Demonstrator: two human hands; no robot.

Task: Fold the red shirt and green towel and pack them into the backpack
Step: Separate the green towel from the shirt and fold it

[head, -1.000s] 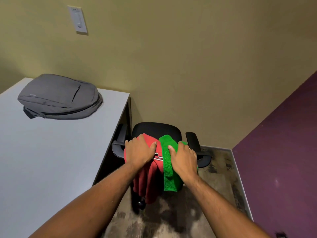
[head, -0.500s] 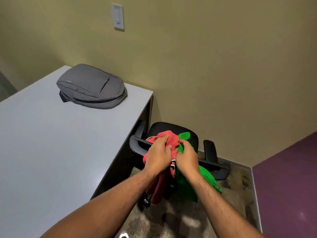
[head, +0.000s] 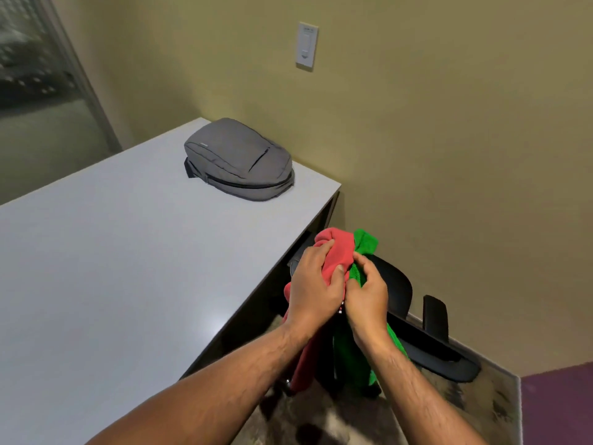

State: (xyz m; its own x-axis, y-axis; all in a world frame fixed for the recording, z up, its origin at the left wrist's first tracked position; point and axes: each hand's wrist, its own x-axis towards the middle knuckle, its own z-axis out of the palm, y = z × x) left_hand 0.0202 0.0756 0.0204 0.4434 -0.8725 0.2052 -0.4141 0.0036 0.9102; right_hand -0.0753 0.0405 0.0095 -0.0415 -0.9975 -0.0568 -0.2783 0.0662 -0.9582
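Left hand (head: 313,284) is gripping the bunched red shirt (head: 335,252), right hand (head: 367,293) is pinching the green towel (head: 364,244), both over the chair (head: 398,287); looking soft, light, floppy, so grabbing at edges/corners.

The chair (head: 401,284) seat hides behind bunched red shirt (head: 337,252), green towel (head: 365,240) and both forearms.
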